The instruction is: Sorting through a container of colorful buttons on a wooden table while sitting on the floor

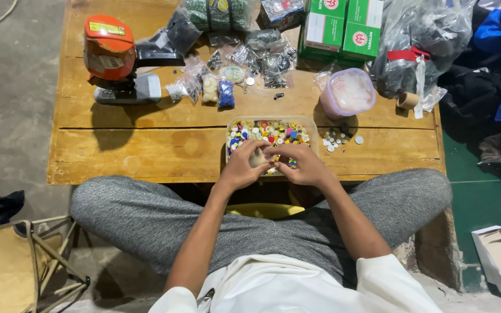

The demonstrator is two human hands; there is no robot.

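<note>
Head view, person seated cross-legged at a low wooden worktop (146,153). Both hands meet at the near edge of a clear tub of mixed coloured buttons (269,131), which sits at 12 o'clock from the body.

Left hand (240,168): fingers curled around a small pale, beige object (257,157) (what it is cannot be told, too small). Grip is closed on it from the 9 o'clock side.

Right hand (304,165): fingertips pinched together, touching the same object from 3 o'clock. Whether it holds anything of its own is hidden.

The object lies between the 2 hands, just over the tub's near rim; no long axis readable. Left hand carries it, right hand only meets it.

Loose buttons (336,139) lie on the worktop at 2 o'clock of the right hand, near. Pink-lidded container (348,91) beyond them. Orange press tool (114,58) well apart at 10 o'clock.
</note>
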